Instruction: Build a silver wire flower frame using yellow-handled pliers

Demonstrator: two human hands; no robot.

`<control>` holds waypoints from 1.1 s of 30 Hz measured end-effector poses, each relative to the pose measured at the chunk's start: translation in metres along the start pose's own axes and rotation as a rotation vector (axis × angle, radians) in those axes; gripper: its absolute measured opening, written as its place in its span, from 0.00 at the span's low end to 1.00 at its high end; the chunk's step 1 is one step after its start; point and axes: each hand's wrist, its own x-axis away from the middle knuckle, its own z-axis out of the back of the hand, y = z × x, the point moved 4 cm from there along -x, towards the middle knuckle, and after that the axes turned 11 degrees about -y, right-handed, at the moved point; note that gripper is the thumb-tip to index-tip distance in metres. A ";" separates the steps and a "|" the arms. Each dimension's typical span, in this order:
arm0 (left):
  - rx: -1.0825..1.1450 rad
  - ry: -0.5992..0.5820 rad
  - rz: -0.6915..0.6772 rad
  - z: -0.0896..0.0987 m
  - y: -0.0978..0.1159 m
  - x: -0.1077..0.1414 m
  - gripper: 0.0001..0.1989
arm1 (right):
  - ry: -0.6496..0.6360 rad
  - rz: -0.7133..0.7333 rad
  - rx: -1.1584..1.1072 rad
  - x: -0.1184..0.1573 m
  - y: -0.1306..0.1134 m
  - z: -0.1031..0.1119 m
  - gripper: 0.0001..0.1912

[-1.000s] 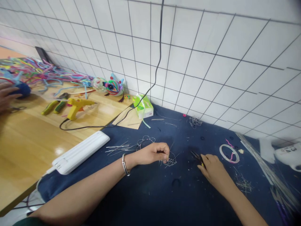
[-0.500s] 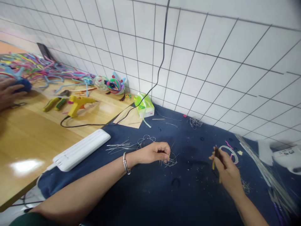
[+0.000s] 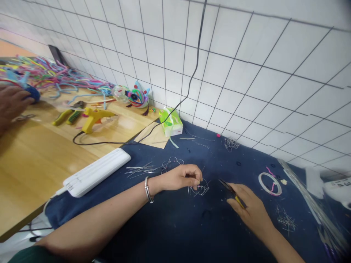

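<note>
My left hand, with a silver bangle at its wrist, is closed in a pinch on a small tangled wire frame. Thin ends stick out below and beside the fingertips. To its right, my right hand grips dark-jawed pliers with yellow handles. The jaws point left toward the wire frame, with a gap between them. Behind my left hand lies a flower-shaped wire loop, and beside it a bunch of straight wires.
A white power strip, a yellow glue gun and a tissue pack stand left and behind. At right lie a tape ring, wire scraps and long wires. Another person's hand is at far left.
My right hand has moved left toward my left hand, and the pliers have swung from upright to pointing left. My left hand keeps its pinch on the wire. The view has shifted slightly.
</note>
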 end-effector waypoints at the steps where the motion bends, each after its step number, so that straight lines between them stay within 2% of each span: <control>1: -0.012 0.003 -0.012 0.000 0.001 0.000 0.04 | -0.041 0.033 0.001 -0.005 -0.010 0.005 0.19; 3: -0.038 0.010 -0.031 0.001 0.003 -0.001 0.05 | -0.119 0.071 0.011 -0.015 -0.026 0.012 0.18; 6: -0.076 0.005 -0.039 0.001 0.005 -0.001 0.06 | -0.164 0.072 0.032 -0.026 -0.037 0.016 0.16; 19: -0.187 -0.023 -0.036 -0.002 0.005 -0.003 0.07 | -0.317 0.064 -0.060 -0.033 -0.044 0.010 0.13; 24: -0.153 -0.026 -0.021 -0.002 0.001 -0.003 0.07 | -0.332 0.065 -0.117 -0.035 -0.045 0.011 0.12; 33: -0.227 -0.028 -0.002 -0.003 -0.002 -0.005 0.08 | -0.327 0.066 -0.104 -0.036 -0.047 0.006 0.12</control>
